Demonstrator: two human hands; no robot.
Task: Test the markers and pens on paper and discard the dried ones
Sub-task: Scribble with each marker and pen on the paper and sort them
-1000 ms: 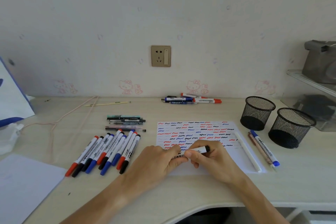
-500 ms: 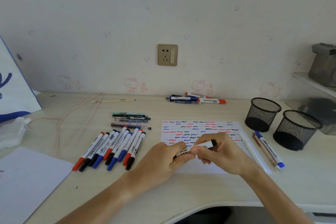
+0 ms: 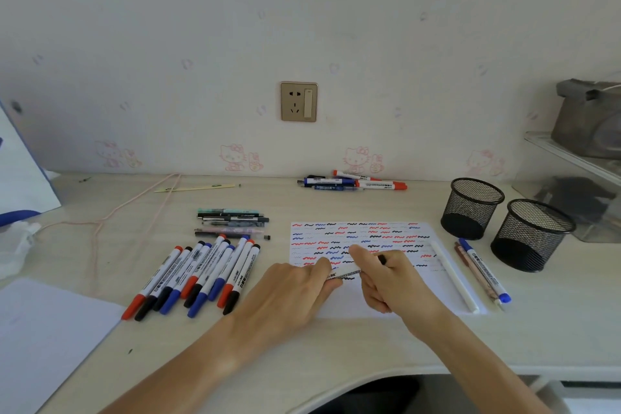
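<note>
I see both hands gripping one marker (image 3: pixel 347 274) over the paper (image 3: pixel 416 282): left hand (image 3: pixel 295 292) pinching the barrel, right hand (image 3: pixel 386 279) clenched on its black end. Two mesh cups (image 3: pixel 472 208) stand beside it; I can't tell their contents.

Soft, even daylight, brighter toward the right; faint shadows, no glare. Wide-angle bending at edges; slightly soft focus.

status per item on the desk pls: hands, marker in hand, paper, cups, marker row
left hand: grips one end of the marker
right hand: grips the other end
marker: held level over the paper; cap on or off unclear
test paper: flat, squiggles on its far part
mesh cups: upright, look empty
marker row: lying capped
</note>
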